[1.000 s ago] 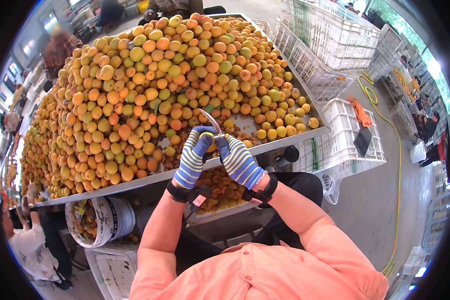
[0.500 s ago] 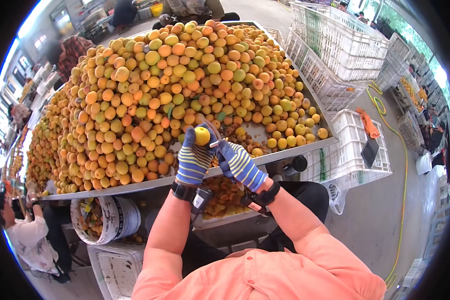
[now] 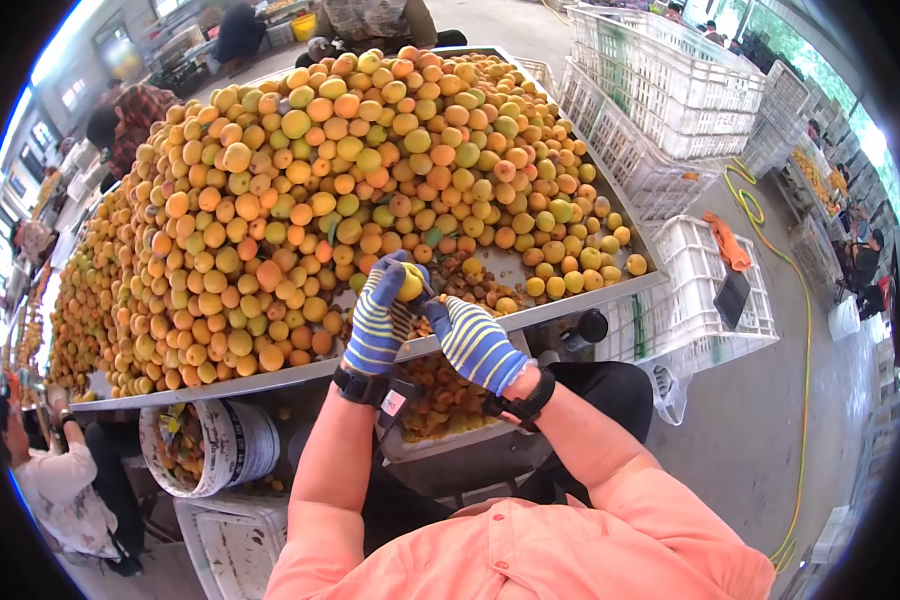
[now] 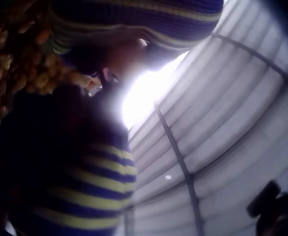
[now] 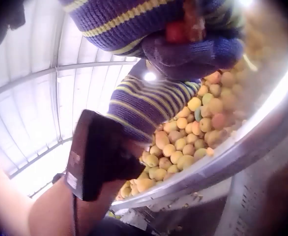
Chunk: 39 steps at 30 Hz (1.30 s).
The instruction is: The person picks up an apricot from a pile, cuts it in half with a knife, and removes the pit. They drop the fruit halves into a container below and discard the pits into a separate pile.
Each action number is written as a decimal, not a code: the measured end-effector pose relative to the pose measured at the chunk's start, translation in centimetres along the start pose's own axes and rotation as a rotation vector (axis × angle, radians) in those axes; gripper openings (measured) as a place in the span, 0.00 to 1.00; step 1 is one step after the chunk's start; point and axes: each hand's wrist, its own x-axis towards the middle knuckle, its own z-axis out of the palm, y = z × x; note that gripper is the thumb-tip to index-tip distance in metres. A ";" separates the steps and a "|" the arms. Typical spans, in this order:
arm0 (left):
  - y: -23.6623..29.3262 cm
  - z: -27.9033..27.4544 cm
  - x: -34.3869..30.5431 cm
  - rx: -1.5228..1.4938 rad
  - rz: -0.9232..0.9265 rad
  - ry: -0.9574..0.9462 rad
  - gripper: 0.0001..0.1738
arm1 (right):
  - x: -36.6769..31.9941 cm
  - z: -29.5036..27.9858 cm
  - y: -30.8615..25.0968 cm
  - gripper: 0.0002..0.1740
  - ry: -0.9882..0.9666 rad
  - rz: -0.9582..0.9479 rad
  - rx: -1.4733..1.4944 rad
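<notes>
In the head view the gloved left hand [image 3: 379,318] grips a yellow-green fruit [image 3: 410,283] between thumb and fingers, above the near edge of a metal-rimmed table [image 3: 570,303]. Close against it, on the right, the gloved right hand [image 3: 477,343] has its fingers curled round a tool. In the right wrist view a reddish-brown handle [image 5: 194,20] shows within the right hand [image 5: 188,54]; the blade is hard to make out. A large heap of orange and yellow fruit [image 3: 270,215] lies beyond both hands. The left wrist view is dark, its fruit hidden.
Below the table edge are a crate of cut fruit [image 3: 440,400] and a white bucket [image 3: 213,448]. White crates [image 3: 660,90] are stacked at the right, with a orange cloth [image 3: 727,242] on a lower one. Another person [image 3: 70,490] sits at the far left.
The curved blade, visible earlier above the hands, is now mostly hidden. The left hand has turned with its fruit, and the two hands have shifted slightly, staying close together.
</notes>
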 end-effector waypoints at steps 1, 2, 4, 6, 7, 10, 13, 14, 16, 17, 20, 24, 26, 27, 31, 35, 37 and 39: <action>0.1 -0.4 0.1 0.101 0.008 0.007 0.34 | 0.2 -0.5 0.1 0.21 -0.036 0.027 0.033; 0.0 -0.8 0.4 0.200 0.016 0.014 0.34 | 0.4 -1.2 0.1 0.21 -0.083 0.044 0.031; -0.5 -1.4 0.7 0.396 0.037 0.025 0.35 | 0.7 -2.3 0.2 0.21 -0.177 0.076 0.022; -0.4 0.1 0.0 0.186 -0.014 0.011 0.32 | 0.8 -2.6 0.1 0.20 -0.145 0.076 0.028; -0.7 0.6 -0.1 0.018 -0.044 -0.024 0.31 | 0.8 -2.6 -0.1 0.20 -0.111 0.075 0.030; -0.4 2.4 -0.8 -0.223 -0.149 -0.043 0.30 | 0.4 -2.0 -0.5 0.18 -0.060 0.100 -0.031; -1.1 1.0 -0.5 -0.298 -0.192 -0.009 0.28 | 0.1 -1.3 -0.5 0.18 -0.061 0.115 -0.113; -0.9 0.6 -0.3 -0.182 -0.145 -0.008 0.29 | 0.1 -1.4 -0.4 0.18 -0.084 0.095 -0.140; -0.4 0.1 0.1 0.059 -0.058 -0.010 0.31 | 0.2 -1.7 -0.1 0.18 -0.118 0.061 -0.192; 0.0 0.2 0.2 0.168 -0.049 0.021 0.36 | 0.5 -2.0 0.1 0.19 -0.155 0.051 -0.168; 0.7 1.3 -0.4 0.271 -0.016 0.029 0.39 | 0.7 -2.4 0.6 0.20 -0.168 0.006 -0.079; 0.0 1.0 -0.7 -0.398 -0.194 0.006 0.33 | 0.5 -2.1 0.2 0.16 -0.136 0.062 -0.059; -0.5 0.5 -0.6 -0.423 -0.236 -0.058 0.31 | 0.1 -2.0 -0.1 0.16 -0.101 0.063 -0.082; -0.7 0.6 -0.7 -0.403 -0.218 -0.050 0.31 | 0.0 -2.3 -0.6 0.16 -0.113 0.071 -0.078; 0.1 0.5 -0.7 -0.036 -0.112 -0.044 0.36 | 0.0 -2.4 -0.3 0.16 -0.194 0.073 -0.050; 0.0 2.0 -0.8 0.028 0.021 -0.003 0.39 | 1.1 -2.8 -0.5 0.18 -0.208 0.073 -0.051; -0.4 1.7 -0.7 -0.206 -0.030 0.024 0.36 | 1.4 -2.1 -0.4 0.18 -0.134 0.057 0.007; -0.4 1.2 -0.3 -0.505 -0.192 -0.134 0.34 | 1.3 -1.8 -0.2 0.17 -0.122 0.057 -0.013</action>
